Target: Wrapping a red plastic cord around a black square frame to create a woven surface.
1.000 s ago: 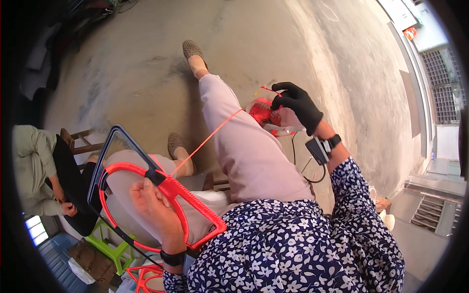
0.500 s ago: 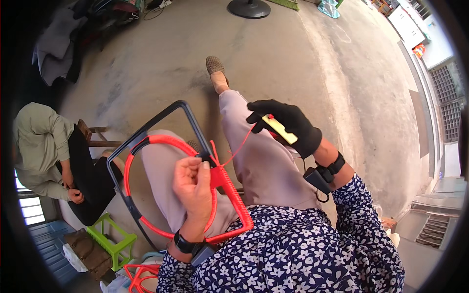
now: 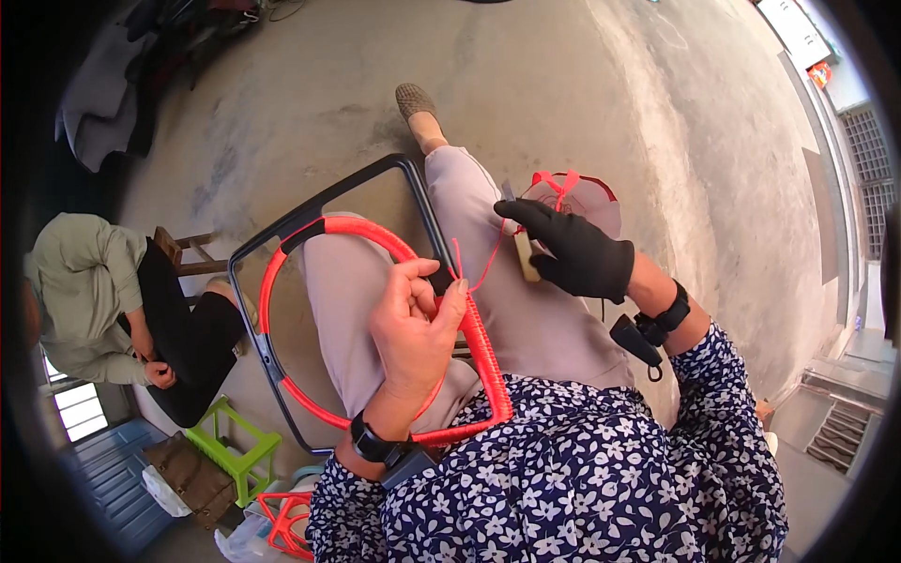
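A black frame with a ring inside it lies across my lap, tilted. Red cord is wound tightly around most of the ring and along the right-hand bar. My bare left hand pinches at the frame's right side, where a loose red cord end stands up. From there a slack red cord runs toward my right hand. That hand, in a black glove, is closed around a flat yellow piece. A thin greyish tip shows above its fingers; whether both are one thing I cannot tell.
Beyond my right hand is a pale round container with a red rim and red cord. At left, a person sits near a wooden stool. A green stool, brown bag and red frame stand lower left.
The frame and my left hand have shifted right and slightly up in view. My right hand has turned, covering more of the yellow piece. The pale container with red cord now shows beyond it.
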Demonstrator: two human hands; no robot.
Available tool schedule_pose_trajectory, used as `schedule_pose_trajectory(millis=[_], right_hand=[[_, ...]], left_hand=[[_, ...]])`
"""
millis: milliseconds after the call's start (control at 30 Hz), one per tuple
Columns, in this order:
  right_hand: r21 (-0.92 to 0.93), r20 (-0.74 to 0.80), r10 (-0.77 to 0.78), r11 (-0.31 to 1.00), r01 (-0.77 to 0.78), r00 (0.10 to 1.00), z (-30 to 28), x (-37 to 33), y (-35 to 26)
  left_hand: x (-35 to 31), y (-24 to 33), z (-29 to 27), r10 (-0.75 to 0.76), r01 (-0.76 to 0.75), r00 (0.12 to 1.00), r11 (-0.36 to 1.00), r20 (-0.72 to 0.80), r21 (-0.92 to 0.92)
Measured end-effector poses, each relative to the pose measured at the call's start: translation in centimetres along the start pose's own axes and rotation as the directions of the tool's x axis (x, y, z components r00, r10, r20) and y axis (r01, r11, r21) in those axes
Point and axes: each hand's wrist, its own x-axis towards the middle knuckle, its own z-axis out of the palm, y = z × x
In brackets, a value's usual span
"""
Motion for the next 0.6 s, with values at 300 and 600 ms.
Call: schedule_pose_trajectory(millis=[300, 600], right_hand=[[0.776, -0.033, 0.335, 0.603, -0.187, 0.942, -0.8, -0.8, -1.9], [0.58, 0.062, 0.422, 0.722, -0.377, 0.905, 1.7, 0.3, -2.4]], left_hand=[[-0.7, -0.2, 1.8, 0.265, -0.248, 0.962, 0.948, -0.063, 0.198], [-1.0, 0.6, 3.6, 0.322, -0.321, 0.946, 0.92, 0.031, 0.226]])
